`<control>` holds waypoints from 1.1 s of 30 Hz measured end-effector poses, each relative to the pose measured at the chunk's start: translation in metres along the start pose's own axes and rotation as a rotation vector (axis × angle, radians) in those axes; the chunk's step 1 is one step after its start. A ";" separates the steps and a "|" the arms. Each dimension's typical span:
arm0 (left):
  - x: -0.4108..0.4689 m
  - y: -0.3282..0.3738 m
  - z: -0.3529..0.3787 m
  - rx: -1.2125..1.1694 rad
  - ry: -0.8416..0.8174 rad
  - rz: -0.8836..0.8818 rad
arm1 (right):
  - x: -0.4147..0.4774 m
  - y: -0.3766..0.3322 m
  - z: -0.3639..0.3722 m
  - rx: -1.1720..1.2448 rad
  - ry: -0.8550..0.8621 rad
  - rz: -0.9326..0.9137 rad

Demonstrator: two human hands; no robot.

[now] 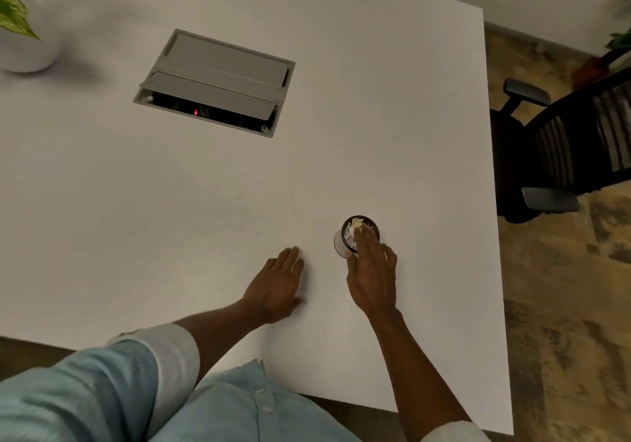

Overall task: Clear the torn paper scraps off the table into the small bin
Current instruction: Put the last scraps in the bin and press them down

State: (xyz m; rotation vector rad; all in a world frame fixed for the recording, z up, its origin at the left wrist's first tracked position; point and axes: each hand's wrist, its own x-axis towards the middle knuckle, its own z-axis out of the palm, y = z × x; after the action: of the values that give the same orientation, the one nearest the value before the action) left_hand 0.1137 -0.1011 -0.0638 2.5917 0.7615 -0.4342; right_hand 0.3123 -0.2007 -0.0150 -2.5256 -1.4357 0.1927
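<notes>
A small round dark bin stands on the white table, right of centre near me. White and yellowish paper scraps fill its top. My right hand reaches over the bin's near rim, fingers stretched out and touching the scraps inside; it hides part of the rim. My left hand lies flat on the tabletop just left of the bin, fingers together and spread forward, holding nothing. I see no loose scraps on the table surface around the hands.
A grey cable hatch is set into the table further back, its lid partly raised. A white plant pot stands at the far left. A black office chair stands off the table's right edge.
</notes>
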 end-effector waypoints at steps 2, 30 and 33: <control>-0.018 -0.009 0.018 0.052 -0.095 0.005 | -0.001 0.001 0.007 -0.059 -0.038 0.003; -0.038 -0.014 0.032 0.181 -0.260 -0.019 | -0.054 0.030 0.020 0.260 0.103 0.442; -0.037 -0.011 0.033 0.195 -0.268 -0.029 | -0.057 0.034 0.030 0.300 0.004 0.416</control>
State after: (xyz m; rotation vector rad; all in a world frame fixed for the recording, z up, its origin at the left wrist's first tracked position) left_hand 0.0719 -0.1234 -0.0808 2.6246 0.6930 -0.8836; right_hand 0.3044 -0.2622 -0.0527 -2.5282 -0.7902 0.4359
